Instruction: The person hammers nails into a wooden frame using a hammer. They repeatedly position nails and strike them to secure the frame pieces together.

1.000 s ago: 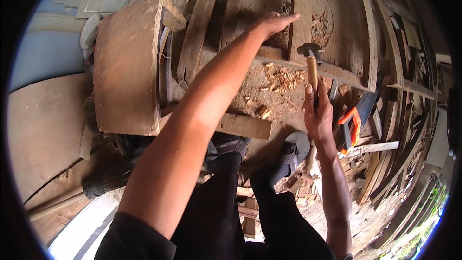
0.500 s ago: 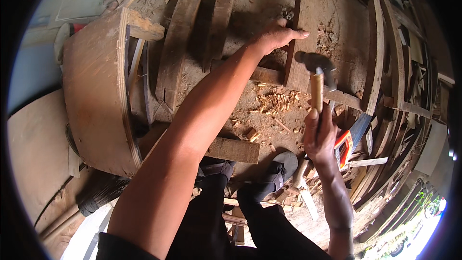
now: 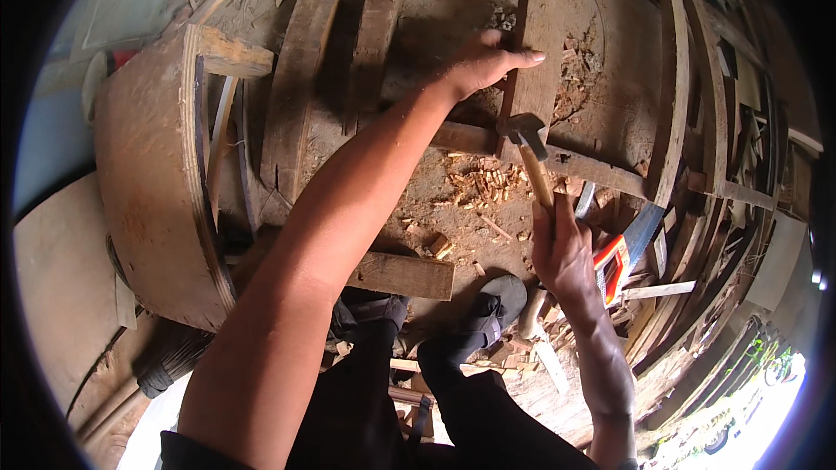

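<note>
My left hand (image 3: 486, 66) grips the left edge of a long wooden plank (image 3: 542, 35), its thumb laid across the top face and its other fingers partly hidden down the side. The plank's near end rests over a wooden crosspiece (image 3: 601, 172). In my right hand (image 3: 564, 251) is a claw hammer (image 3: 535, 176), held by its wooden handle. The dark hammer head is right at the plank's near end; whether it touches the wood I cannot tell.
Wood chips (image 3: 488, 184) litter the dirt floor below the plank. A handsaw with an orange handle (image 3: 616, 266) lies right of my right hand. A curved plywood piece (image 3: 148, 174) stands at left, and a short board (image 3: 402, 275) lies near my feet. Timber strips (image 3: 718, 104) line the right.
The hammer has swung down and left, from raised above the plank to its near end. My left hand keeps its grip on the plank. The whole view has shifted slightly.
</note>
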The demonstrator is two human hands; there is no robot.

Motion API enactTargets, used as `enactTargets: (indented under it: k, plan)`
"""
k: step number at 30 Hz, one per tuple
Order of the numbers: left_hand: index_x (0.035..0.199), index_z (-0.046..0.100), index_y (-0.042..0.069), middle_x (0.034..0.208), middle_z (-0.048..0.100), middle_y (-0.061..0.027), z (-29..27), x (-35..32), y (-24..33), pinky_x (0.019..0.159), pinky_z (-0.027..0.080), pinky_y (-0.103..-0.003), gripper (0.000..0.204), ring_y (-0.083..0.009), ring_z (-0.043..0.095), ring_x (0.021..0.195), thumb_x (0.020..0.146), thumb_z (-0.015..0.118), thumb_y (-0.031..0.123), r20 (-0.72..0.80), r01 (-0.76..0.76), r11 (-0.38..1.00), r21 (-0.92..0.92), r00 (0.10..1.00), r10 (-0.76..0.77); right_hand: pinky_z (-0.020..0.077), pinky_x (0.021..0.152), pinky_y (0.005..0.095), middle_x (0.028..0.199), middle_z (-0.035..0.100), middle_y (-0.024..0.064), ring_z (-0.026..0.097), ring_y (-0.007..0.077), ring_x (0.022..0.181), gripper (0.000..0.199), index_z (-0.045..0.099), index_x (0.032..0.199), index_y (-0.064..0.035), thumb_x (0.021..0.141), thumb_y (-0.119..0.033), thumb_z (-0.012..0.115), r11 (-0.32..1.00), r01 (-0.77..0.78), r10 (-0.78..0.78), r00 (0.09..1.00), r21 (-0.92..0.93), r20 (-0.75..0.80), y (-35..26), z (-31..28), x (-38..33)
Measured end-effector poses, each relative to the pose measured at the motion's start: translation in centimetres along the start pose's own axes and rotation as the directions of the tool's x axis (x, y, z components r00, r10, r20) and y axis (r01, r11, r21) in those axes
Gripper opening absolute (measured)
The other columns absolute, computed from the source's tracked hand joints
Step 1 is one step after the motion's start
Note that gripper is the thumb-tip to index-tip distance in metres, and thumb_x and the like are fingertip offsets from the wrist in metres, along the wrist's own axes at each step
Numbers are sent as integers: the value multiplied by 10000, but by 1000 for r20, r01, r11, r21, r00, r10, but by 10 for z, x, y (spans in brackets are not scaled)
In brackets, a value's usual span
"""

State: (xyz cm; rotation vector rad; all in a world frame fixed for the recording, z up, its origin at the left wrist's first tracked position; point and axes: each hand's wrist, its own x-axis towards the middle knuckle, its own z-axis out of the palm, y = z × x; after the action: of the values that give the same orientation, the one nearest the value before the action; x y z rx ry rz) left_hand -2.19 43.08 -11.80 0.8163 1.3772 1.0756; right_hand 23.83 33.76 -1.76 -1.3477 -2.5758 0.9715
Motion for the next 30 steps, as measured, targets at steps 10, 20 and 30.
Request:
enactTargets:
  k: [10, 20, 30]
  plan:
    - [1302, 640, 5, 1234, 683, -145, -9, 11, -7, 1060, 405, -367, 676, -254, 575, 1214, 855, 785, 490, -36, 120, 986, 115, 993, -117, 465, 460, 509, 656, 607, 257, 639, 495, 597, 252, 437, 1159, 33, 1016, -125, 570, 971, -8, 45, 988, 240, -149, -4, 14, -34]
    - [1194, 674, -24, 1074, 731, -200, -1, -20, 10, 903, 535, -426, 840, -311, 698, 987, 766, 767, 692, -284, 67, 834, 548, 953, 110, 451, 463, 593, 598, 578, 298, 594, 524, 561, 227, 443, 1041, -38, 1037, -236, 555, 971, -80, 116, 982, 224, -150, -18, 48, -48]
    - [1135, 663, -28, 881, 718, -50, 14, -251, 4, 701, 513, -223, 221, -75, 644, 775, 1034, 633, 167, -273, -194, 981, -14, 944, 183, 347, 417, 257, 645, 461, -48, 436, 49, 506, 290, 512, 1094, -61, 1067, -345, 563, 206, -332, 490, 850, 921, 196, -47, 111, -145]
